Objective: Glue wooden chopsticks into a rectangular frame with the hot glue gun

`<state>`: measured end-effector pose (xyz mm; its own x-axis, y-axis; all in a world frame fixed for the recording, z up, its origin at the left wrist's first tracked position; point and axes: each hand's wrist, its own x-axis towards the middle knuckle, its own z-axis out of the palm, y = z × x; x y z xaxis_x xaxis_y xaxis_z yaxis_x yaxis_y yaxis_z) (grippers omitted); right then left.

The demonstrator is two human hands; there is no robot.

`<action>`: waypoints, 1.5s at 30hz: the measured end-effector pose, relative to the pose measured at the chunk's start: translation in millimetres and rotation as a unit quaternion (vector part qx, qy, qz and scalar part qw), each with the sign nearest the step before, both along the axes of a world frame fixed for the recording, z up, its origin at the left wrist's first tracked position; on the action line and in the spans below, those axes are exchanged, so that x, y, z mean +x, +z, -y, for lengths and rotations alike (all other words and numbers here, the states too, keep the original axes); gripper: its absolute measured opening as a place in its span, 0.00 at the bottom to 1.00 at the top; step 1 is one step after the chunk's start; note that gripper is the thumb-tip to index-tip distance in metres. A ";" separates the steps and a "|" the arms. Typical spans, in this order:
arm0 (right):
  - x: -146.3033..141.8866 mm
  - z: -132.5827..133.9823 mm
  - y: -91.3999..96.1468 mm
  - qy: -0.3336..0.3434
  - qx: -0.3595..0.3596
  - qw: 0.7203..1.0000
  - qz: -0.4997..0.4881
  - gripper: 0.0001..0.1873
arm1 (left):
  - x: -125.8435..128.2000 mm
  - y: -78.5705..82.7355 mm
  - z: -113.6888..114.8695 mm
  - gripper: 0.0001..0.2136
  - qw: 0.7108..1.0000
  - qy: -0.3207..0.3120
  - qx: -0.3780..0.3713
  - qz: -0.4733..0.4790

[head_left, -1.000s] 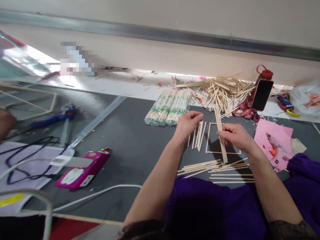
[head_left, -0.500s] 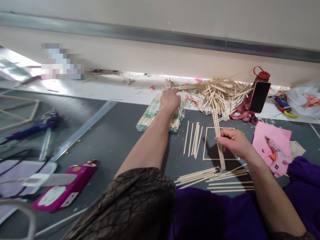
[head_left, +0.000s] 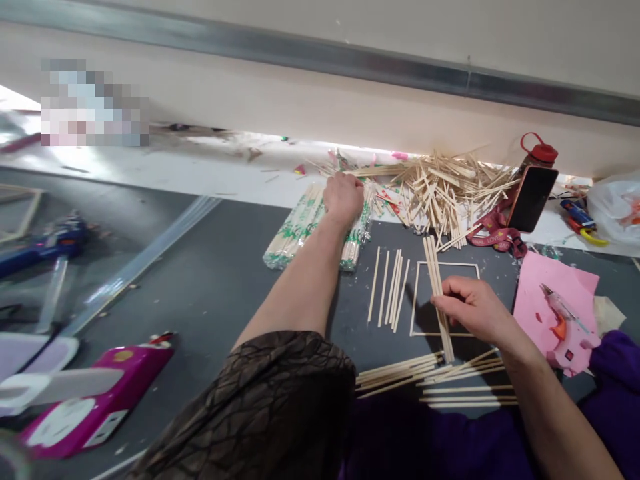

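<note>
My right hand (head_left: 473,307) pinches a small bundle of thin wooden sticks (head_left: 434,267) between thumb and fingers, tilted over a square stick frame (head_left: 445,333). Stretched out to the back, my left hand (head_left: 344,199) is at the top of clear plastic packs of wooden chopsticks (head_left: 295,233) with green print. Its fingers are curled downward and close together; their tips, and whatever they grip, are hidden behind the hand. Several single sticks (head_left: 390,290) lie side by side left of the frame. More sticks (head_left: 400,373) lie in front of it, near my body.
A heap of loose sticks (head_left: 445,190) lies at the back, beside a propped phone (head_left: 533,199) and a red-capped bottle (head_left: 543,153). Pliers (head_left: 555,307) rest on pink paper (head_left: 530,287) at right. To the left are a blue glue gun (head_left: 60,240) and a magenta device (head_left: 115,387).
The view has shifted slightly, so the left-side items appear further left and the right-side ones further right. My left hand stays at the packs; my right hand still holds the stick bundle.
</note>
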<state>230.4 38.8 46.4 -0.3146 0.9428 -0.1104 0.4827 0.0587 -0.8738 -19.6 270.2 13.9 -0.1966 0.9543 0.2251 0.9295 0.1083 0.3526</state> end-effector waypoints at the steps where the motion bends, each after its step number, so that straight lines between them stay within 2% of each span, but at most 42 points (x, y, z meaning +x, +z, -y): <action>1: 0.3 -0.2 -0.5 0.000 0.000 1.000 0.002 0.12 | 0.2 0.6 2.1 0.17 1.000 0.003 0.004 0.001; 3: 0.9 -0.5 -0.9 -0.003 0.000 1.000 0.004 0.12 | 1.3 3.7 10.7 0.18 1.000 0.015 0.009 0.002; 5: 1.5 -0.7 -0.2 -0.008 -0.003 1.000 0.000 0.12 | 3.0 8.9 25.0 0.24 1.000 0.023 -0.003 -0.007; 8: 1.4 -0.6 2.3 -0.012 -0.010 1.000 -0.008 0.12 | 5.3 18.3 52.0 0.40 0.995 0.011 -0.080 -0.050; 10: 0.9 -0.2 4.4 -0.011 -0.008 1.000 -0.009 0.12 | 5.7 23.8 68.0 0.43 0.989 0.009 -0.122 -0.078; 12: 0.4 0.5 6.5 -0.007 -0.003 1.000 -0.008 0.12 | 5.1 28.2 78.6 0.42 0.985 0.020 -0.150 -0.089; 14: 0.1 1.4 8.3 -0.002 0.001 1.000 -0.012 0.11 | 4.2 31.5 82.6 0.36 0.981 0.032 -0.170 -0.085; 17: 0.3 3.2 10.8 0.005 0.011 1.000 -0.025 0.11 | 1.8 34.1 79.3 0.24 0.979 0.049 -0.185 -0.075; 19: 0.6 4.5 12.4 0.007 0.019 0.999 -0.031 0.11 | -2.7 33.8 74.4 0.20 0.978 0.063 -0.184 -0.071; 25: 0.9 7.2 15.9 0.012 0.034 0.999 -0.030 0.11 | -38.2 23.9 69.4 0.20 0.987 0.090 -0.125 -0.049; 28: 0.8 7.3 15.9 0.013 0.033 0.999 -0.031 0.11 | -48.8 17.9 77.6 0.25 0.995 0.085 -0.047 -0.022; 29: 0.7 7.3 15.7 0.012 0.033 0.999 -0.031 0.11 | -48.6 15.7 81.1 0.25 0.997 0.074 -0.016 -0.025; 31: 0.6 7.1 14.9 0.010 0.032 0.999 -0.029 0.11 | -43.5 9.8 87.2 0.24 0.996 0.014 0.060 -0.059; 33: 0.4 6.9 13.9 0.008 0.029 0.999 -0.027 0.12 | -35.6 1.4 90.3 0.20 0.983 -0.096 0.111 -0.113; 35: 0.3 6.6 13.0 0.009 0.024 0.999 -0.026 0.12 | -27.9 -8.8 90.2 0.18 0.954 -0.222 0.103 -0.176; 37: 0.2 6.2 12.1 0.011 0.022 0.999 -0.024 0.12 | -21.6 -18.5 87.8 0.16 0.923 -0.306 0.060 -0.227; 40: 0.1 5.8 10.7 0.012 0.025 0.999 -0.018 0.12 | -15.1 -27.3 82.8 0.13 0.909 -0.320 0.023 -0.265; 45: -1.3 5.1 8.5 0.013 0.024 1.000 -0.013 0.12 | -18.6 -21.9 74.6 0.12 0.928 -0.279 0.055 -0.239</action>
<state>229.0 33.6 54.9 -0.3410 0.9384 -0.0567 0.4585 0.1134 -0.8814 -38.2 195.6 -7.9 0.4689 0.8440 0.2604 0.8832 -0.4491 -0.1349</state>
